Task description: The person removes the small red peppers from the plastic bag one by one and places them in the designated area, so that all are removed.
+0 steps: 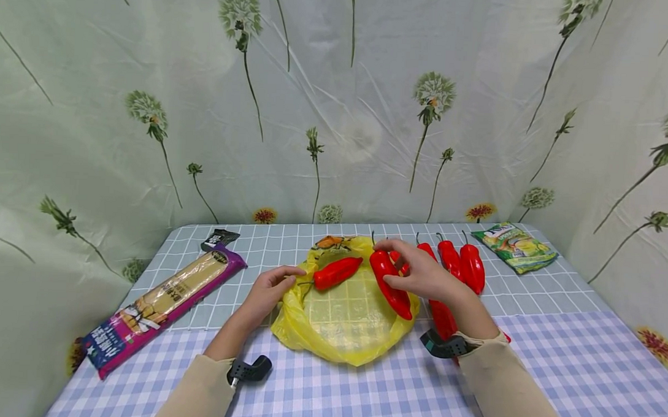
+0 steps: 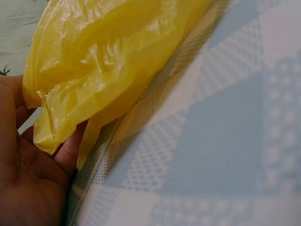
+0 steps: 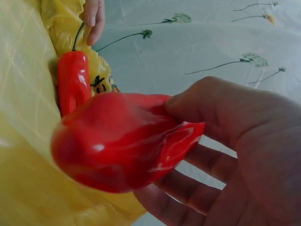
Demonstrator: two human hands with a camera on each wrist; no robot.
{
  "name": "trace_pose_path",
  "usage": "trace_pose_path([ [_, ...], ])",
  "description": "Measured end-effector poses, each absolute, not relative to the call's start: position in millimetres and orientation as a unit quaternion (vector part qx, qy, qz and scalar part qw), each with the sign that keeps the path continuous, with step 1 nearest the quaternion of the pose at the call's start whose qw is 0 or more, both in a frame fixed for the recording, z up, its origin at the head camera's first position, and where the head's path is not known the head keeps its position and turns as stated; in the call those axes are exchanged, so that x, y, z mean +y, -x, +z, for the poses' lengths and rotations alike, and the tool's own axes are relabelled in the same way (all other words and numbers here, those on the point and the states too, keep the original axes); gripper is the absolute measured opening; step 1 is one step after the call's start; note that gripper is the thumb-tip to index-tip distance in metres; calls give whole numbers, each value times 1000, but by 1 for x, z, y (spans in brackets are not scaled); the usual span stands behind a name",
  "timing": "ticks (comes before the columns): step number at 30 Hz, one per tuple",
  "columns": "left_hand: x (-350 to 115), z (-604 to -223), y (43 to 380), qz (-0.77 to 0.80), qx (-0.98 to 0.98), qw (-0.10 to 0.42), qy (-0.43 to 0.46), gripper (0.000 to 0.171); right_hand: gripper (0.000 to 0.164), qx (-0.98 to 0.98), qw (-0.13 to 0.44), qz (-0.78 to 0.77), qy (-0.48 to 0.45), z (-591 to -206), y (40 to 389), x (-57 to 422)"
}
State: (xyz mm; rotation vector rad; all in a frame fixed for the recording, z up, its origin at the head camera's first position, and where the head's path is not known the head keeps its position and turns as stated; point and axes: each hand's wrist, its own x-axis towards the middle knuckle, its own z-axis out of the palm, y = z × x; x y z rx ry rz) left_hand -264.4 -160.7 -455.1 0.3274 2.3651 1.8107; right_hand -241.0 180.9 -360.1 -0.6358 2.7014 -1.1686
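Note:
A yellow plastic bag lies spread open on the table, its rim forming a ring. Inside it rests one red pepper with a dark green stem, also visible in the right wrist view. My left hand holds the bag's left rim; in the left wrist view the crumpled yellow film passes between thumb and fingers. Over the bag's right side, my right hand grips another red pepper, thumb on one side and fingers beneath, as the right wrist view shows. Part of that pepper is covered by the hand.
More red peppers lie right of the bag, partly behind my right arm. A green snack packet sits at the back right. To the left are a long purple-edged food package and a small black packet. A flowered curtain hangs behind.

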Motion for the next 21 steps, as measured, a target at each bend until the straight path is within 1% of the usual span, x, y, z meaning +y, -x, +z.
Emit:
trace_pose_path([
  [11, -160, -454, 264, 606, 785, 71, -108, 29, 55, 903, 70, -349, 239, -362, 243, 185],
  [17, -160, -454, 264, 600, 790, 67, -109, 29, 55, 911, 82, -329, 235, -363, 242, 184],
  [21, -160, -454, 264, 595, 793, 61, -115, 29, 52, 913, 88, -319, 236, -364, 242, 185],
])
